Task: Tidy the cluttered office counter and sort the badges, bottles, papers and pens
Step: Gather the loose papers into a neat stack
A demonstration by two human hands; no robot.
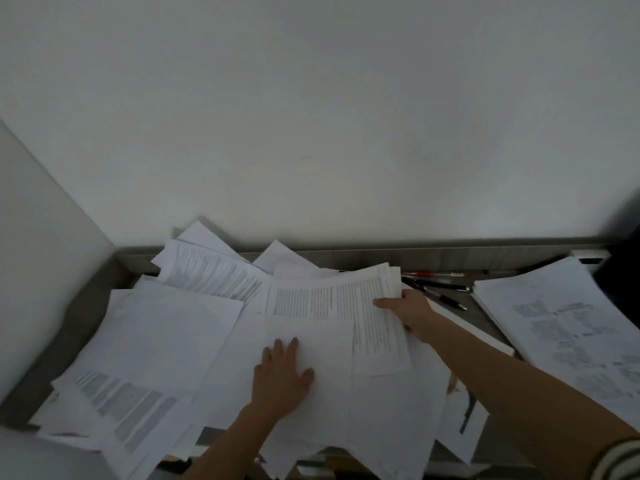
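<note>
A loose heap of white printed papers (166,341) covers the grey counter (485,315). My left hand (282,374) lies flat with straight fingers on a blank sheet near the middle of the heap. My right hand (410,315) grips the right edge of a small bundle of printed sheets (332,299), thumb on top, lifting it slightly off the heap. Several pens (440,289), black ones and a red one, lie on the counter just behind my right hand. No badges or bottles are in view.
A separate stack of printed papers (568,327) sits at the right. A white wall rises behind the counter and a white panel closes the left side. A dark object (623,258) stands at the far right edge.
</note>
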